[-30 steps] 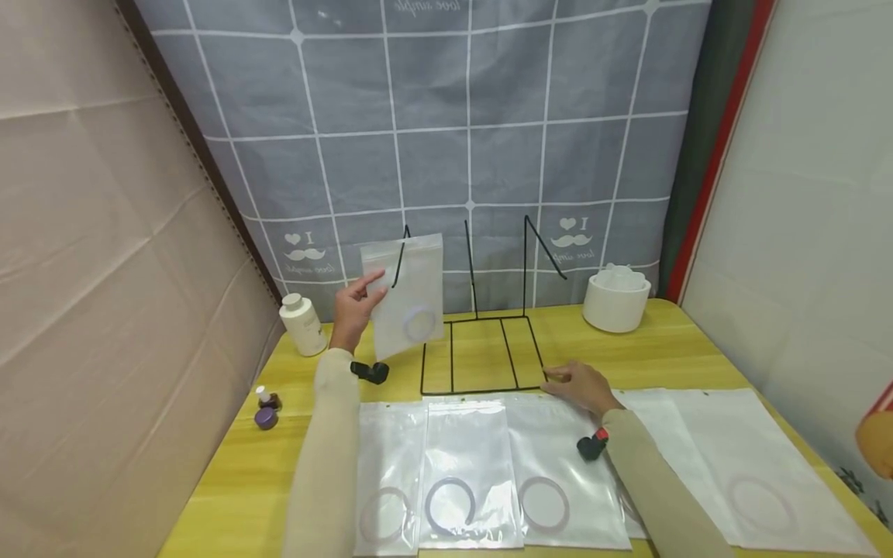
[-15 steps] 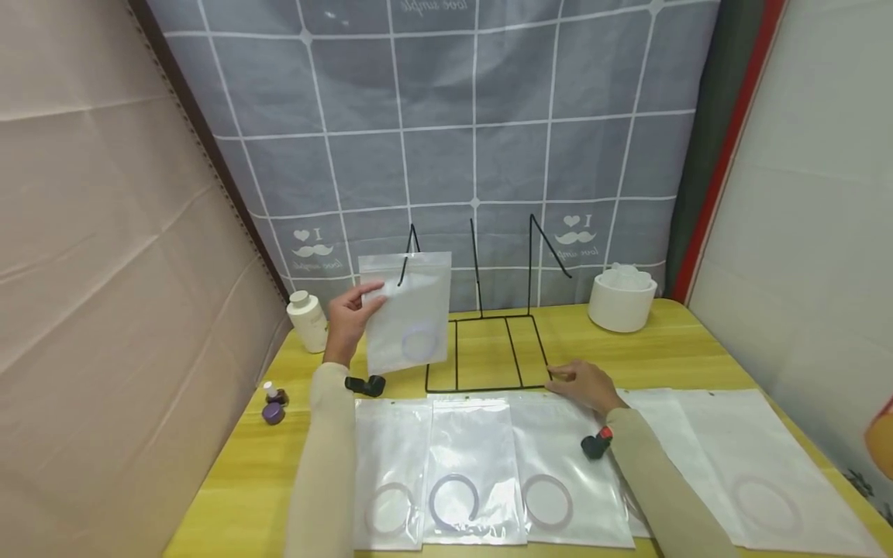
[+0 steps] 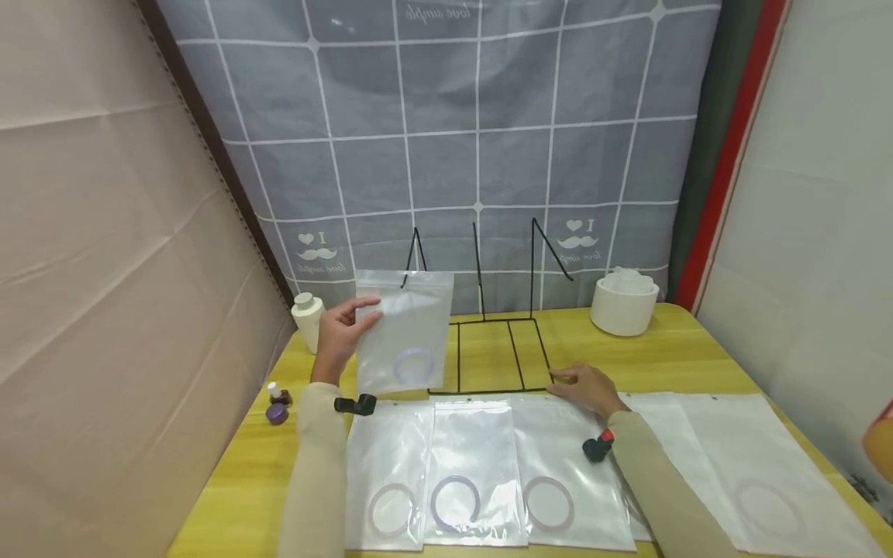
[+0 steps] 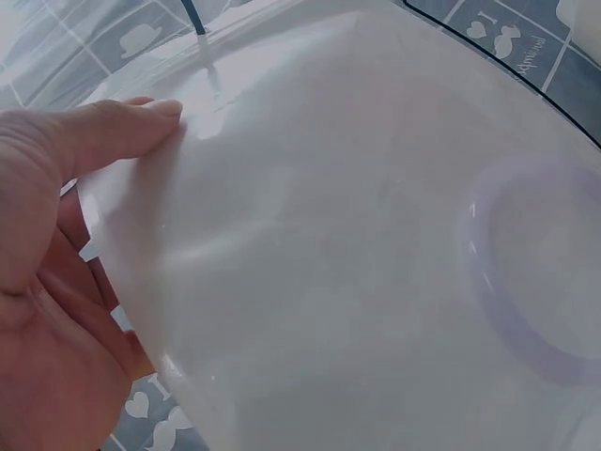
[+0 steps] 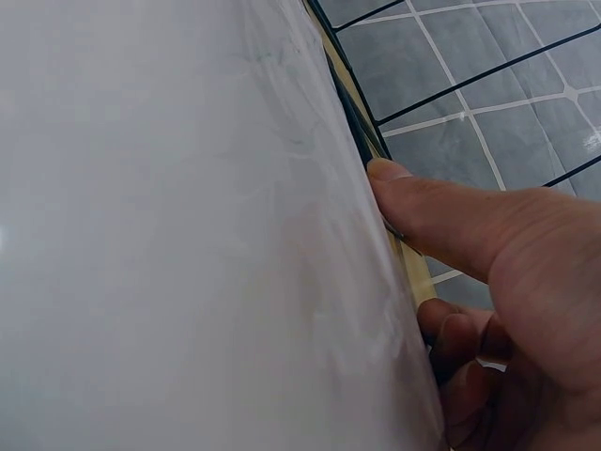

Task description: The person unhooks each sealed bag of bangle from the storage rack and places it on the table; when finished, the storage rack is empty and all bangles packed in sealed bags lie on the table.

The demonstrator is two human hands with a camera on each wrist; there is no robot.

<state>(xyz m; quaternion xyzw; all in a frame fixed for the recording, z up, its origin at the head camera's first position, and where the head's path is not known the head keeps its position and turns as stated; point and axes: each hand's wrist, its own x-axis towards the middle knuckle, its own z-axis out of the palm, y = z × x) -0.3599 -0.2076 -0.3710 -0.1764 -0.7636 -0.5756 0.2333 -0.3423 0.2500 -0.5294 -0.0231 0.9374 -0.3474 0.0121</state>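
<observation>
A translucent zip bag (image 3: 401,329) with a pale purple ring (image 3: 414,366) inside stands upright before the black wire rack (image 3: 481,390). My left hand (image 3: 339,329) pinches the bag's left edge; in the left wrist view the thumb (image 4: 122,132) lies on its front and the other fingers are behind. The tip of the rack's left hook (image 3: 404,284) shows in front of the bag's top strip. At the front right corner of the rack's base, my right hand (image 3: 584,387) grips the wire between thumb (image 5: 441,211) and fingers.
Several flat bags with rings, such as the middle one (image 3: 477,465), line the table's front. A white bottle (image 3: 308,319), a small dark bottle (image 3: 281,395) and a purple lid (image 3: 277,414) stand left. A white round tub (image 3: 623,308) stands back right.
My left hand has brought the bag down and toward me, so its top edge sits lower against the hook. The right hand stays at the rack's corner. The head view has shifted slightly.
</observation>
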